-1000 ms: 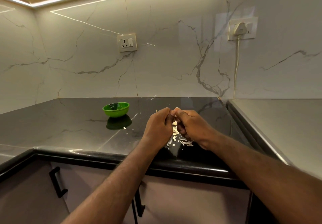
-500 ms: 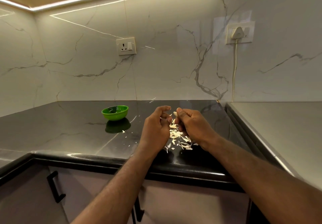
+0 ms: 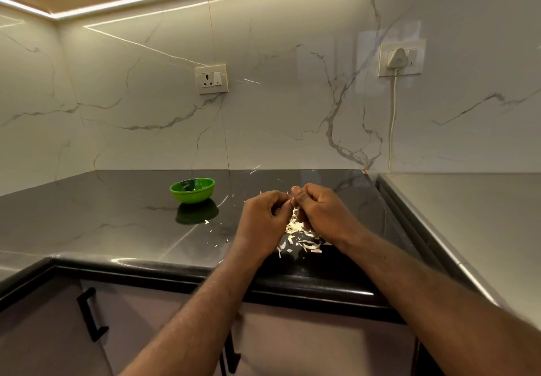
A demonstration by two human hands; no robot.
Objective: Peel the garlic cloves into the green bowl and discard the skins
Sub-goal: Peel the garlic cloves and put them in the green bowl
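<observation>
Closing earlier gap: left hand, right hand fingertips meet, pinching hidden garlic clove above skins.

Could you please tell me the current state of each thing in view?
green bowl: upright on the countertop, contents unclear.
garlic clove: pinched between both hands, mostly hidden.
left hand: fingers curled, pinching the clove.
right hand: fingers curled, pinching the clove.
garlic skins: scattered under the hands.
wall socket: nothing plugged in.
second socket: plug inserted.

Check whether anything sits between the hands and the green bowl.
Nothing visible. The green bowl stands left of the left hand, with only a few loose skin flakes on the counter between. The skin pile lies by the right hand.
</observation>
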